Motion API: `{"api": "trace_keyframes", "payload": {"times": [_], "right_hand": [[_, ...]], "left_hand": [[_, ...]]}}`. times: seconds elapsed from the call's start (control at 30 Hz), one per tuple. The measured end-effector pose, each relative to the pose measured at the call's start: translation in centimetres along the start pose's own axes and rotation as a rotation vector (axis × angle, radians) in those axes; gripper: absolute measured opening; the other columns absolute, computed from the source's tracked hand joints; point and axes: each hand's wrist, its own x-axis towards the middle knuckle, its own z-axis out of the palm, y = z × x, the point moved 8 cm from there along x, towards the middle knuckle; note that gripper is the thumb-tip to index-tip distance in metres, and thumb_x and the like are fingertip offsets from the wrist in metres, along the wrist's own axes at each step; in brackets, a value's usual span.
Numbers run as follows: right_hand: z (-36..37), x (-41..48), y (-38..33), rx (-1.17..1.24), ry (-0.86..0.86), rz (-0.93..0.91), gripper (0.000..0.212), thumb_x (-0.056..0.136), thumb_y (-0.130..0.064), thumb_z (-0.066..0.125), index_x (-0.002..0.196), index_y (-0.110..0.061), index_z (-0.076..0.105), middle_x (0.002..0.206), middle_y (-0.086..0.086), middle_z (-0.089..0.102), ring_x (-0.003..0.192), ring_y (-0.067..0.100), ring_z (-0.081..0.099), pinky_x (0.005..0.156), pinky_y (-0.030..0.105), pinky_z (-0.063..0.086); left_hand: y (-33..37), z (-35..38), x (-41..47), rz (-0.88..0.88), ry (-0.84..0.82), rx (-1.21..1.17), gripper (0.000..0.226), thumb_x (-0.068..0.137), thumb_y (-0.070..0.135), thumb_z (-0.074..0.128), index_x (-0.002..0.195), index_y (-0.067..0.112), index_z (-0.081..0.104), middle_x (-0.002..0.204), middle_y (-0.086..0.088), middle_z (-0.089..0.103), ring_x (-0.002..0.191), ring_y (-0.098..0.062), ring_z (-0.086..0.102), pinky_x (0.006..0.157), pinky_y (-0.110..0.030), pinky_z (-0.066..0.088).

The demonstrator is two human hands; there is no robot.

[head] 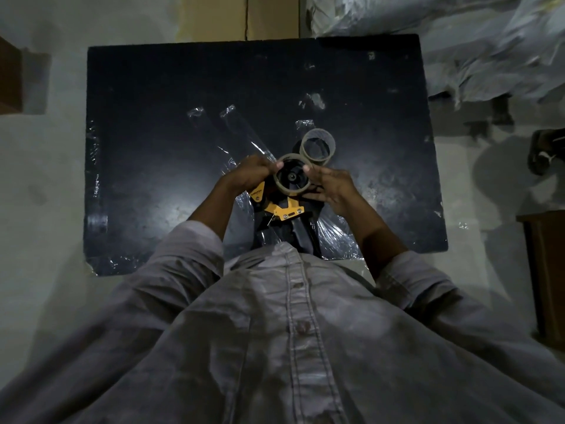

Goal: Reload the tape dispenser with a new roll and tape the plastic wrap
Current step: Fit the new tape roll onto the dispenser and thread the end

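View from above, dim light. At the far left edge a brown object (pixel 9 81) is cut off by the frame. A black table (pixel 153 117) fills the middle, with crinkled clear strips stuck along its left edge. Clear plastic wrap (pixel 235 127) lies in creased bands across the tabletop toward the centre, and more of it shines under the hands.

The person's left hand (pixel 252 174) comes in from a rolled grey sleeve, its fingers curled onto the left rim of a tape roll (pixel 289 192), thumb on top. The roll is a dull tan ring seated round the black hub of a tape dispenser (pixel 286 209), held just above the table's near edge in front of the chest. The dispenser has a yellow frame with small screws and a black handle pointing toward the person; the handle's end is hidden behind the shirt (pixel 275 332). Whether the ring carries much tape is hard to make out.

Just behind the roll, a second ring (pixel 333 146), thin-walled and tan, stands on the table, touching or nearly touching it. The right hand (pixel 334 188) grasps the roll's right rim, thumb on top, fingers tucked beneath.

Top right, a heap of pale plastic sheeting (pixel 458 41) is partly cut off. At the right edge sit a dark, unclear object (pixel 547 151) and a wooden piece (pixel 547 270).
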Motion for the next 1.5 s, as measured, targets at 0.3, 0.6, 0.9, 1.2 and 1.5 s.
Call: {"api": "trace_keyframes", "payload": {"times": [0.3,0.6,0.9,1.2,1.5], "right_hand": [[0.7,-0.8,-0.2,0.021,0.029,0.042,0.035,0.092,-0.021,0.092,0.124,-0.009,0.081,0.116,0.009,0.084,0.107,0.031,0.083,0.075,0.04,0.071],[0.6,-0.7,-0.2,0.007,0.05,0.053,0.037,0.093,-0.019,0.09,0.126,-0.005,0.081,0.122,0.013,0.083,0.107,0.033,0.083,0.073,0.041,0.071],[0.4,-0.9,0.2,0.011,0.067,0.051,0.036,0.101,-0.026,0.083,0.131,-0.006,0.079,0.118,0.01,0.08,0.101,0.03,0.08,0.077,0.05,0.072],[-0.8,0.0,-0.5,-0.226,0.192,-0.124,0.049,0.113,-0.063,0.048,0.127,-0.022,0.071,0.125,0.001,0.075,0.112,0.018,0.071,0.086,0.046,0.065],[2.2,2.8,-4.5,-0.592,0.471,-0.248,0.076,0.11,-0.074,0.025,0.15,-0.021,0.062,0.158,0.02,0.049,0.152,0.041,0.041,0.122,0.057,0.036]], "left_hand": [[0.2,0.0,0.0,-0.039,0.01,0.004,0.041,0.116,0.034,0.059,0.119,-0.003,0.078,0.08,0.004,0.063,0.064,-0.007,0.05,0.066,-0.028,0.044],[0.5,0.1,0.0,-0.03,-0.044,0.033,0.044,0.116,0.036,0.057,0.125,-0.003,0.076,0.086,-0.003,0.066,0.066,-0.009,0.05,0.088,-0.044,0.055],[0.0,0.2,1.3,-0.027,-0.053,0.018,0.042,0.111,0.037,0.065,0.125,0.0,0.078,0.124,-0.016,0.077,0.12,-0.031,0.07,0.094,-0.039,0.057],[1.1,0.2,1.4,-0.05,0.086,-0.165,0.062,0.109,0.059,0.058,0.117,0.002,0.081,0.11,-0.016,0.081,0.101,-0.026,0.075,0.098,-0.044,0.062],[1.1,0.8,2.5,-0.185,0.379,0.239,0.093,0.112,0.073,0.006,0.084,0.012,0.07,0.108,-0.018,0.075,0.122,-0.04,0.068,0.122,-0.066,0.038]]}}
